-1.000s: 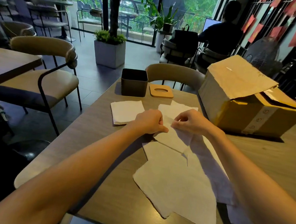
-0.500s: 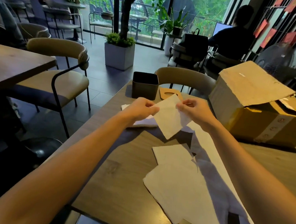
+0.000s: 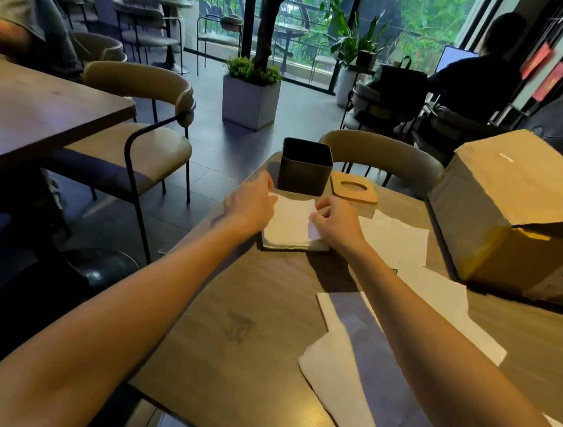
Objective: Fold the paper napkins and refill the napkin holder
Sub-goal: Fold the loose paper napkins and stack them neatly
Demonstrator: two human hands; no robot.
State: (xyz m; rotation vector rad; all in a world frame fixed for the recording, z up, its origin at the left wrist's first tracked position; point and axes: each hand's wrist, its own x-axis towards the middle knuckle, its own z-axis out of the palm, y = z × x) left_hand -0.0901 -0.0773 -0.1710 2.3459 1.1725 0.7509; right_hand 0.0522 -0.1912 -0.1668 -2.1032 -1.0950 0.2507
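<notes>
Napkin stack [image 3: 291,224] by holder [image 3: 304,176], left hand [image 3: 249,207] flat atop, edge pinched in right hand [image 3: 339,224]

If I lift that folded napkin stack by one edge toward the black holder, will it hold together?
Probably not: the folded napkin stack shows separate thin layers, so it likely sags and fans. It looks light; a push may shift only the top sheets.

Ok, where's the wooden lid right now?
In the head view, the lid lies flat near the far edge of the table, immediately right of the dark holder and just beyond the right hand.
</notes>
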